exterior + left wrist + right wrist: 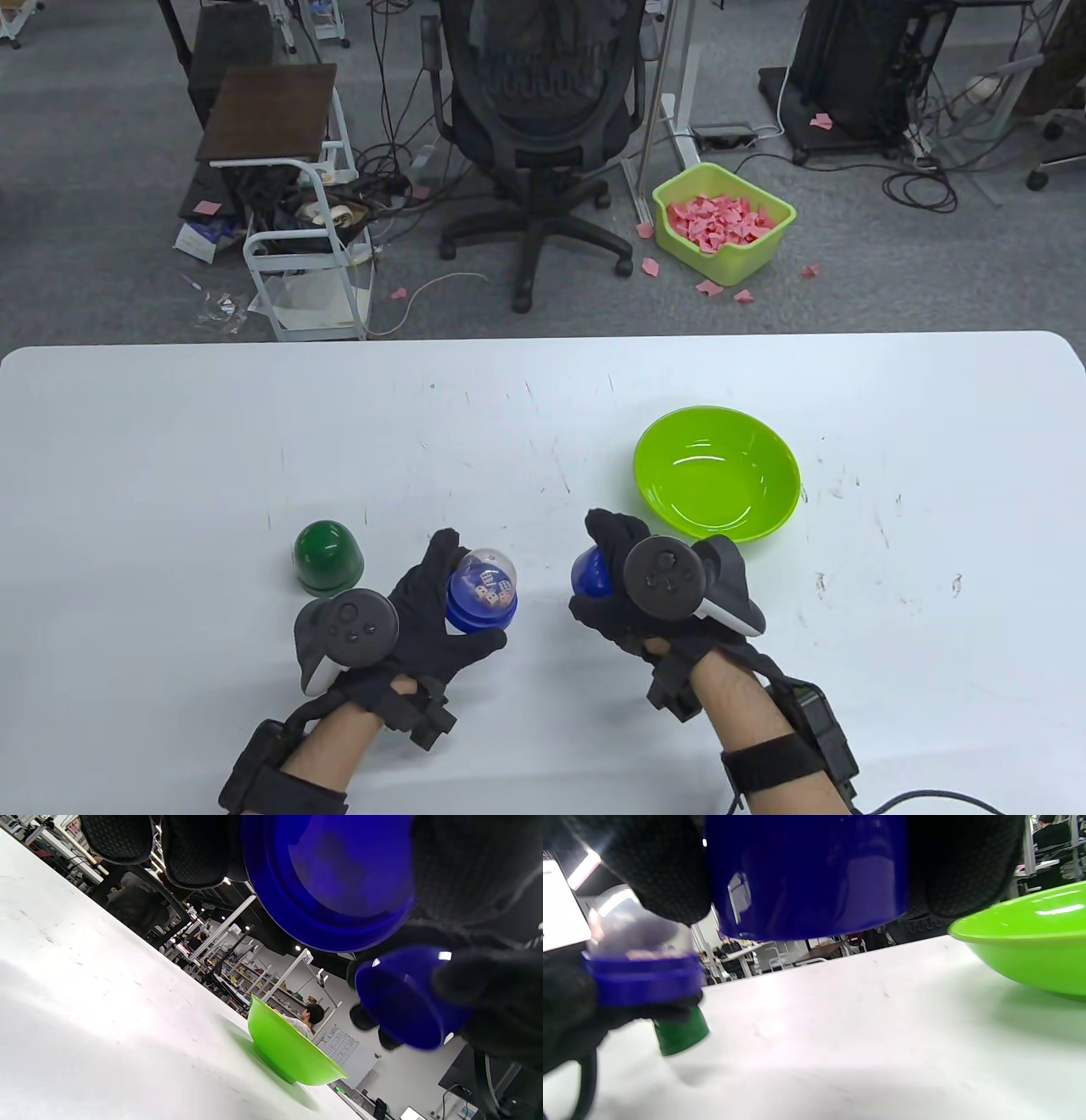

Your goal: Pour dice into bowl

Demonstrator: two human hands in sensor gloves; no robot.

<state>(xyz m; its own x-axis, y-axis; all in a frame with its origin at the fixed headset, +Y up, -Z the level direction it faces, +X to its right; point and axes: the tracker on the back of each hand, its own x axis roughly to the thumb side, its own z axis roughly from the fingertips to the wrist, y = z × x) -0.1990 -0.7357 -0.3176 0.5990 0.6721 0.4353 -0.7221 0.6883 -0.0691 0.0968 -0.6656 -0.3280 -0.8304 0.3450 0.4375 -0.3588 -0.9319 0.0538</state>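
Note:
My left hand [460, 594] grips a blue dice base [480, 613] capped by a clear dome [485, 577], with several white dice [490, 591] inside, held just above the table. In the left wrist view the base's underside [331, 878] fills the top. My right hand [590, 567] grips the blue outer cup [592, 574], held off the table to the right of the base; it shows too as the blue cup [806, 874] and blue cup [407, 1001]. The lime-green bowl [717, 484] stands empty beyond the right hand.
A dark green dice cup [329, 557] stands upside down on the white table [170, 441], left of my left hand. Beyond the far edge are an office chair [534, 127], a cart [305, 221] and a green bin of pink paper [721, 222].

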